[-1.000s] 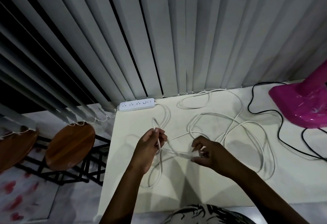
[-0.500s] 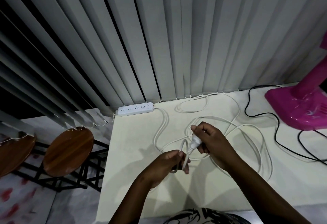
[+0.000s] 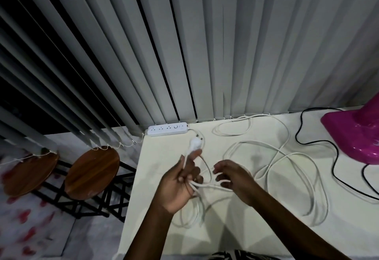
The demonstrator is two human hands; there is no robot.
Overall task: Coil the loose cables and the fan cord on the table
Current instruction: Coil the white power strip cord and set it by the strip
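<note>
Gripping the white cable point(image 3: 272, 163) (plug point(image 3: 194, 144) upward), left hand point(image 3: 180, 181) raised.

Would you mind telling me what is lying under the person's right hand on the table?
Loops of white cable run beneath the right hand on the cream table. How its fingers meet the strand is hidden by the hand itself.

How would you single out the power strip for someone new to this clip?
Start at the pale table and follow its far edge along the blinds to the left corner. The power strip lies flat there: a white bar with sockets, the only rigid white item among loose cables.
</note>
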